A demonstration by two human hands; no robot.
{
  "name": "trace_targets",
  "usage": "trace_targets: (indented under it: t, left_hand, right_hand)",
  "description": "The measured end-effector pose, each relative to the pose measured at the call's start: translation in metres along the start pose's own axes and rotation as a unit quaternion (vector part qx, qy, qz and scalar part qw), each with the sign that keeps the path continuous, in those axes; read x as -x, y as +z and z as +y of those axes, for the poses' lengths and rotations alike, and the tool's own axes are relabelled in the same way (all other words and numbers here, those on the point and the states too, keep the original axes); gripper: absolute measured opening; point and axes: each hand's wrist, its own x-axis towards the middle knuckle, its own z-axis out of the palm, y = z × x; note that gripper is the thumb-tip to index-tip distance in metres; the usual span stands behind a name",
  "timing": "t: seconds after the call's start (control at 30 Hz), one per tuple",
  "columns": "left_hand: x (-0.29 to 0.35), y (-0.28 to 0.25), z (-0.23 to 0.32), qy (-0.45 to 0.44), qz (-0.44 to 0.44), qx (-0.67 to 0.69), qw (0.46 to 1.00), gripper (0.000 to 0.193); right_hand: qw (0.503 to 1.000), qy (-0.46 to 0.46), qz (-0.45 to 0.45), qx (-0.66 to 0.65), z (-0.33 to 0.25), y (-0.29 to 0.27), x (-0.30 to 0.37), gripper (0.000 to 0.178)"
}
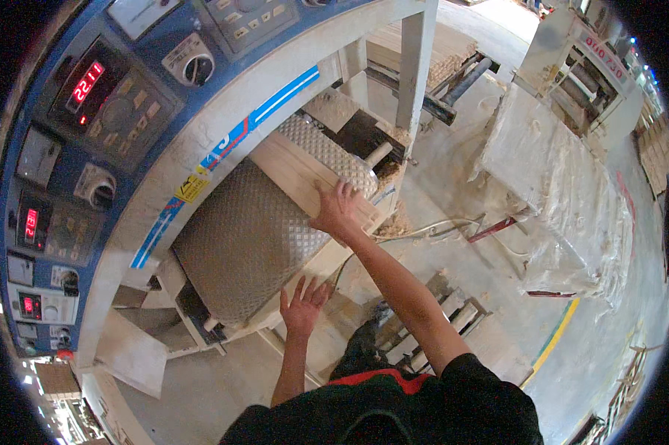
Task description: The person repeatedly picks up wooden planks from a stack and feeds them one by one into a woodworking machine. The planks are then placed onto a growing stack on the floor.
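A light wooden board (286,169) lies across a grey, diamond-textured conveyor belt (238,237), its far end reaching under the machine's cream frame. My right hand (337,211) rests on the near end of this board, fingers spread over its top face. To the lower left, by the belt's front edge, my left hand (303,305) is held with its fingers apart and nothing in it. Whether it touches the edge I cannot tell.
A blue control panel (134,159) with red displays and knobs runs along the left above the belt. An upright frame post (412,74) stands beyond the board. Stacked wooden strips (423,52) sit at the back. On the right is a plastic-wrapped stack (549,193).
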Motion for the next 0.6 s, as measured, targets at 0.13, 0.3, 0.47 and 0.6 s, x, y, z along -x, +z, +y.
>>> trace_targets:
  t: [0.13,0.3,0.47,0.6]
  left_hand:
    - [0.017,-0.029,0.010,0.041,0.022,-0.067,0.997,0.073]
    - [0.040,-0.035,0.013,0.044,0.122,-0.102,0.986,0.074]
    - [0.039,-0.042,0.017,0.039,0.127,-0.095,0.987,0.072]
    - [0.014,-0.035,0.009,0.006,0.095,-0.095,0.991,0.067]
  right_hand:
    - [0.999,0.000,0.021,-0.029,-0.018,0.034,-0.051,0.097]
    - [0.998,0.005,-0.046,-0.040,-0.045,0.058,-0.069,0.101]
    - [0.996,-0.026,0.018,-0.087,-0.051,0.061,-0.071,0.101]
    - [0.990,0.000,0.093,-0.107,-0.013,0.036,-0.046,0.088]
